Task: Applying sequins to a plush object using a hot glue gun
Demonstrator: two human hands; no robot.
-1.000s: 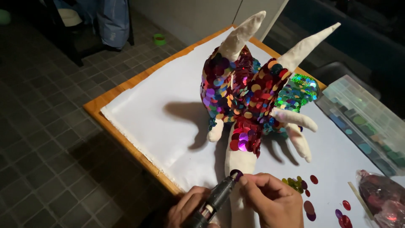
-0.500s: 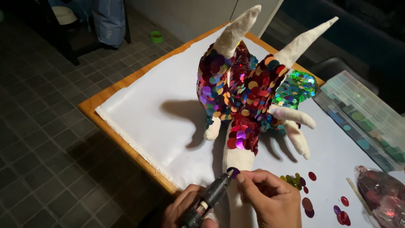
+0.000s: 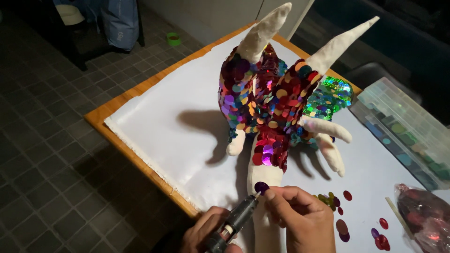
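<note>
I am sitting at the near edge of a surface (image 3: pixel 117 115) covered with a white sheet (image 3: pixel 173 98), working on a soft cream figure (image 3: pixel 269 100) that is standing in the middle of it. My left hand (image 3: pixel 206 232) is closed around a dark glue gun (image 3: pixel 234 222), angling its tip up toward the figure's bare cream tail, which is running down to the near edge between my hands. My right hand (image 3: pixel 302 218) is pinching a single purple sequin (image 3: pixel 261 187) between thumb and fingertips, holding it right at the glue gun's tip and just over the tail, so the two meet at one spot. The figure's body is already covered in overlapping red, purple and gold sequins, with a green patch on the far right side; its two pointed horns and its legs are bare. Loose sequins (image 3: pixel 335 201) are lying just right of my right hand, within easy reach. A clear compartment box (image 3: pixel 403 131) is sitting along the right edge, and a plastic bag of red sequins (image 3: pixel 424 220) is lying at the near right corner.
</note>
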